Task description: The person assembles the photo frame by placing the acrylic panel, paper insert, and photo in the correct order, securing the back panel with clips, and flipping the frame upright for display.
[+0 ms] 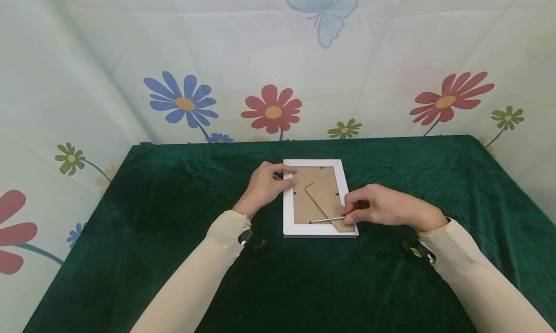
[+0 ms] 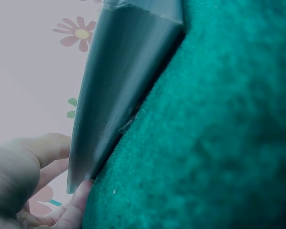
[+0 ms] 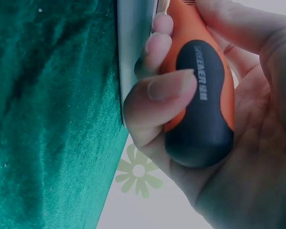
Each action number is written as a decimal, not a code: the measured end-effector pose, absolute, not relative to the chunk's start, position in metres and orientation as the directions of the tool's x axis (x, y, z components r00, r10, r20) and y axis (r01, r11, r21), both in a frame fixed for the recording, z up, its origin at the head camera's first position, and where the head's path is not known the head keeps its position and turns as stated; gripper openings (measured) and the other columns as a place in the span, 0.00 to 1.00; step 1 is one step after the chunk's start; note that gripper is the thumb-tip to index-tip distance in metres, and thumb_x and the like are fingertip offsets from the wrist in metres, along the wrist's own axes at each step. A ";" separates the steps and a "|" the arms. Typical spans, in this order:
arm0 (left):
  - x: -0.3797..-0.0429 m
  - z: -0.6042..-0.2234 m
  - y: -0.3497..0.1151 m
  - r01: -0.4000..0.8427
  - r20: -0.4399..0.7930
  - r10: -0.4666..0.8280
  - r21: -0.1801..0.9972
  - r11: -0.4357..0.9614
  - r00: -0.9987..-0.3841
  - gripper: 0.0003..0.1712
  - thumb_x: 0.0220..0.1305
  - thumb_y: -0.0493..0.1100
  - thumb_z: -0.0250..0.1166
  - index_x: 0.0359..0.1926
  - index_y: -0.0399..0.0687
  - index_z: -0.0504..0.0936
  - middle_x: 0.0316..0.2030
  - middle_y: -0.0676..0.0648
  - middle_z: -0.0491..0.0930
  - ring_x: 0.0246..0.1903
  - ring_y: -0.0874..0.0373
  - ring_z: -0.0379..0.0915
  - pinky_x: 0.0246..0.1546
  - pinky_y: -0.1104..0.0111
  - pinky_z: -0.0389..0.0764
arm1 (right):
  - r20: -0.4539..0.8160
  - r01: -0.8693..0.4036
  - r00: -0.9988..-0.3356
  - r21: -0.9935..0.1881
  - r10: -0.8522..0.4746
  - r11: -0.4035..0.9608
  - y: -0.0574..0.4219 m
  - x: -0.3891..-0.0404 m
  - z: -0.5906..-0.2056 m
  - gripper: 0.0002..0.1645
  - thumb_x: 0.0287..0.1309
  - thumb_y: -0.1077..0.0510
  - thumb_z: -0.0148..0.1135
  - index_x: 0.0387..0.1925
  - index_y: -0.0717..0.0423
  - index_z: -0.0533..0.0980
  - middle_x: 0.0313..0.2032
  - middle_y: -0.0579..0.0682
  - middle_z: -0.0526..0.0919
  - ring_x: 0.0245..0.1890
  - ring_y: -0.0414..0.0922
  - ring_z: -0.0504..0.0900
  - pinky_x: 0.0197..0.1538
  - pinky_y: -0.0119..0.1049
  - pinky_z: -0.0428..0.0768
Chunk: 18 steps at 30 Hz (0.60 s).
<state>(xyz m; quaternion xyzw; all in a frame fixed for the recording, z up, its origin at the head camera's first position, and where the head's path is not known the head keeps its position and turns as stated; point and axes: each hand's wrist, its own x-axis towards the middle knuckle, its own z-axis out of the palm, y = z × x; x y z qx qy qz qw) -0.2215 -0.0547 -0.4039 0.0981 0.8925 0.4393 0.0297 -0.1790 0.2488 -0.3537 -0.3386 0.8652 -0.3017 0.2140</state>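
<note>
A white picture frame [image 1: 288, 212] lies face down on the green cloth, its brown backing board [image 1: 304, 207] showing. Small dark tabs stand along the board's edges, and a brown stand leg [image 1: 343, 225] slants across to the lower right. My left hand [image 1: 266, 184] holds the frame's left side, thumb and a finger reaching over the border; in the left wrist view fingers touch its side wall [image 2: 124, 71]. My right hand [image 1: 384, 205] grips a screwdriver with an orange and black handle [image 3: 205, 95]. Its metal shaft [image 1: 326, 220] points left, the tip near the board's lower edge.
Dark green velvety cloth [image 1: 130, 236] covers the table. A pale backdrop [image 1: 234, 43] with printed flowers and a butterfly hangs behind it and at the sides. Dark straps with small devices [image 1: 419, 251] sit at both wrists.
</note>
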 end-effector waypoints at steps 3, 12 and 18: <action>-0.221 -0.403 -0.055 0.146 0.030 0.199 0.787 0.599 -0.980 0.21 0.69 0.46 0.76 0.62 0.56 0.89 0.52 0.47 0.76 0.44 0.52 0.75 0.43 0.61 0.83 | -0.176 -0.433 -0.683 -0.684 -0.709 0.587 0.248 -0.178 -0.354 0.03 0.70 0.55 0.71 0.38 0.47 0.83 0.33 0.41 0.79 0.36 0.45 0.78 0.40 0.37 0.76; -0.220 -0.402 -0.054 0.138 0.026 0.193 0.791 0.596 -0.981 0.21 0.69 0.46 0.75 0.62 0.56 0.89 0.50 0.47 0.76 0.43 0.52 0.75 0.42 0.61 0.83 | -0.180 -0.408 -0.695 -0.700 -0.696 0.587 0.250 -0.176 -0.355 0.05 0.70 0.53 0.72 0.38 0.47 0.82 0.32 0.42 0.79 0.34 0.45 0.77 0.37 0.37 0.75; -0.222 -0.405 -0.055 0.143 0.030 0.195 0.790 0.596 -0.980 0.21 0.68 0.47 0.76 0.61 0.57 0.89 0.50 0.47 0.76 0.43 0.53 0.75 0.42 0.62 0.83 | -0.181 -0.399 -0.697 -0.706 -0.694 0.585 0.253 -0.179 -0.359 0.06 0.68 0.52 0.73 0.39 0.46 0.82 0.33 0.43 0.80 0.36 0.47 0.79 0.39 0.38 0.77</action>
